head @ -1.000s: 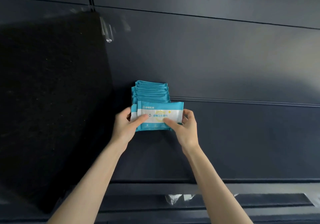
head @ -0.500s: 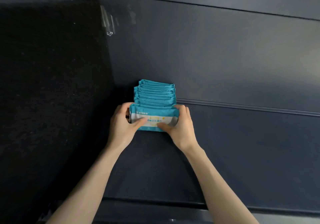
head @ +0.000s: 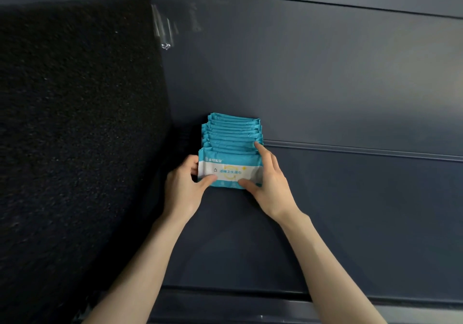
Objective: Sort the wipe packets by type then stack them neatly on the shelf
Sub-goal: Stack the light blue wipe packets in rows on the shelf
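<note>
Presently, left hand [head: 184, 191] at 9 o'clock and right hand [head: 270, 186] at 3 o'clock pinch the front wipe packet [head: 230, 168], upright against the packet row [head: 233, 131]

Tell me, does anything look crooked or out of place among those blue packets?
Nothing serious. The row of packets stands upright on the shelf, though its rearmost packets sit slightly right of the rest, so the ends aren't flush. The left hand and right hand grip the front packet.
</note>
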A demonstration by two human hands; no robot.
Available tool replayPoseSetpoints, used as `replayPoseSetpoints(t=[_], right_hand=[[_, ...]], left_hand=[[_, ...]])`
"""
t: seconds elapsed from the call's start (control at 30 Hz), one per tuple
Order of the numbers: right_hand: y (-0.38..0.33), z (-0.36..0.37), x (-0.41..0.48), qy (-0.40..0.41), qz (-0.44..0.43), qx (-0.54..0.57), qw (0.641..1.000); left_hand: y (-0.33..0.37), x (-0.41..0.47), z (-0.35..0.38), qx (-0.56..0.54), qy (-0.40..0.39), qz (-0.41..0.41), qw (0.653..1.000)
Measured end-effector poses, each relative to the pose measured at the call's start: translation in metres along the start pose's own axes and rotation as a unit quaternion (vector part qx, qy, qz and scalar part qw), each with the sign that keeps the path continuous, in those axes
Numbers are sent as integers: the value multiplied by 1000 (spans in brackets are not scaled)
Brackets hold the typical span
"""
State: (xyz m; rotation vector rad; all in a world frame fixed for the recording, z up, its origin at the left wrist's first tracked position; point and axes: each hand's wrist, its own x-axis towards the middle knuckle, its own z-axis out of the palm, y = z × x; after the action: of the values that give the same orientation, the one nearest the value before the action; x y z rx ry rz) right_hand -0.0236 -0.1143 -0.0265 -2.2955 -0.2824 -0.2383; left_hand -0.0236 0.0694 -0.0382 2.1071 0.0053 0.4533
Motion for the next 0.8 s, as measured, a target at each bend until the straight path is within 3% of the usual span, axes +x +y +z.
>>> replayPoseSetpoints(t=[0.1,0.17,0.27,0.33,0.43,0.67,0.8], right_hand=[[0,1,0,10,0,-9,1000],[1,1,1,11,18,9,1000],[6,1,3,-9,54,21,998],[7,1,5,-23,63,22,998],[7,-1,6,-18,50,1,999],[4,-6,9,11,22,-107,994],[-1,-11,7,6,15,-160,987]], left_hand=[[-3,7,-1,4,-18,-37,999],[-4,13,-3,-34,-81,-52,995],[-4,21,-6,-61,-188,-18,980],[-4,24,-7,-50,-217,-4,975],[-3,24,-6,-26,-211,15,977],[-1,20,2,26,-119,16,992],[2,19,0,17,-118,14,993]])
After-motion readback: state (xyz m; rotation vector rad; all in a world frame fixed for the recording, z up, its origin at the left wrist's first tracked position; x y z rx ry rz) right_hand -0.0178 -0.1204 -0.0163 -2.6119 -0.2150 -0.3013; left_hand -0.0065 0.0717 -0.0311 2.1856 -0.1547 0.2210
